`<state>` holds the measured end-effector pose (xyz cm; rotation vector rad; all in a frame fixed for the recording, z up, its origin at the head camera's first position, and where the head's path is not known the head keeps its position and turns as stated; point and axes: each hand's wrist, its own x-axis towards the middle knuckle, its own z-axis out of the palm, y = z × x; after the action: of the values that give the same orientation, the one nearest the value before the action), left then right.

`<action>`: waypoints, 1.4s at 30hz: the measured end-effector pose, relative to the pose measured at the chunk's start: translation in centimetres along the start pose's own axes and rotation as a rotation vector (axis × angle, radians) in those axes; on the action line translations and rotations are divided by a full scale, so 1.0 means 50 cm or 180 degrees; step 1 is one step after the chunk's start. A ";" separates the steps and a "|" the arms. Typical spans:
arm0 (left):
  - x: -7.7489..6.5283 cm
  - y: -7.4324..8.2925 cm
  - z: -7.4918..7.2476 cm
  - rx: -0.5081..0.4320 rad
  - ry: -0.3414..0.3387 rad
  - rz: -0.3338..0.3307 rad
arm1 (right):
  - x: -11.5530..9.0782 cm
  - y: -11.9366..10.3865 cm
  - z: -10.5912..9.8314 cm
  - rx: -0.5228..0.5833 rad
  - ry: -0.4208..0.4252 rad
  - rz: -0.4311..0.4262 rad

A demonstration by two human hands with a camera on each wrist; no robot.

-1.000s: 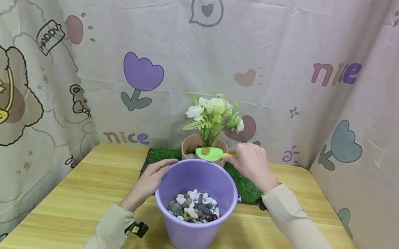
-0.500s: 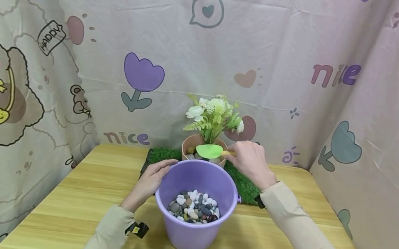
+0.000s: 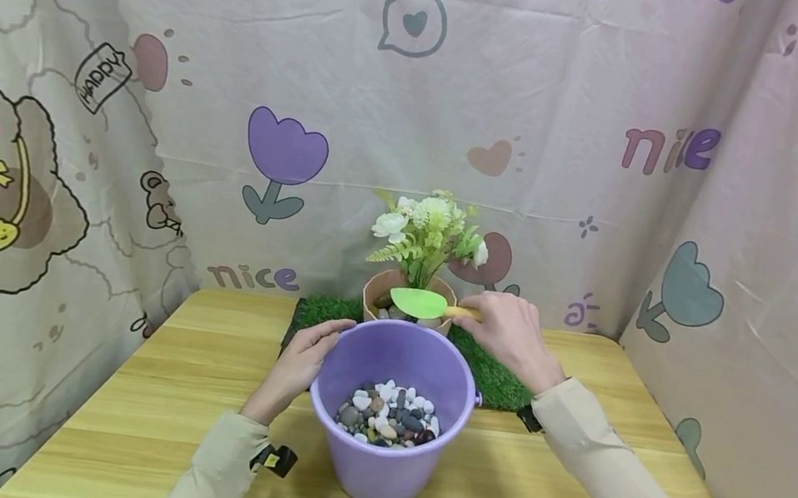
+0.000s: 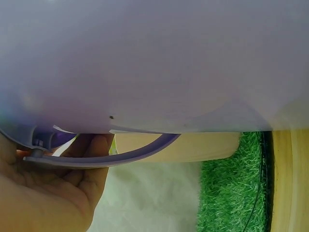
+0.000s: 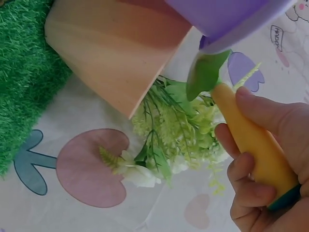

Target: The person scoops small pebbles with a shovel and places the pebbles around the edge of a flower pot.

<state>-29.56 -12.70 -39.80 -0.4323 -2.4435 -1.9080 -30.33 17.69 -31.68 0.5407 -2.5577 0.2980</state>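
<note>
A purple bucket (image 3: 380, 474) with mixed pebbles (image 3: 388, 417) in its bottom stands upright on the table. My left hand (image 3: 296, 366) holds its left rim, and the left wrist view shows the bucket's handle (image 4: 130, 157) crossing the palm. The yellow handle of a small garden trowel (image 5: 253, 137) is in the grip of my right hand (image 3: 509, 331). Its green blade (image 3: 418, 304), tipped on its side, is over the peach flowerpot (image 3: 372, 292) behind the bucket. White and green flowers (image 3: 435, 220) rise from the pot, among stones. The bucket hides the pot's lower part.
The pot stands on a green artificial grass mat (image 3: 495, 379) at the back of the wooden table (image 3: 143, 409). A printed cloth (image 3: 401, 115) hangs close behind and along both sides.
A brownish stone lay in the trowel a second ago; the blade has turned over and the stone is off it. My right hand has shifted slightly right. The left hand stays put.
</note>
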 end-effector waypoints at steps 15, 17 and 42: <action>0.000 0.003 0.001 0.0034 -0.0021 0.0011 | -0.057 0.015 0.040 0.0297 0.0584 -0.0369; -0.001 0.004 0.001 0.0022 -0.0028 0.0006 | -0.063 0.017 0.045 0.0335 0.0592 -0.0414; 0.000 0.002 -0.003 0.0084 -0.0011 0.0027 | -0.109 0.074 0.037 0.0676 0.0187 0.0108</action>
<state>-29.55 -12.84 -39.67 -0.4447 -2.4619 -1.8711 -28.39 22.16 -36.47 0.5572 -2.4953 0.5939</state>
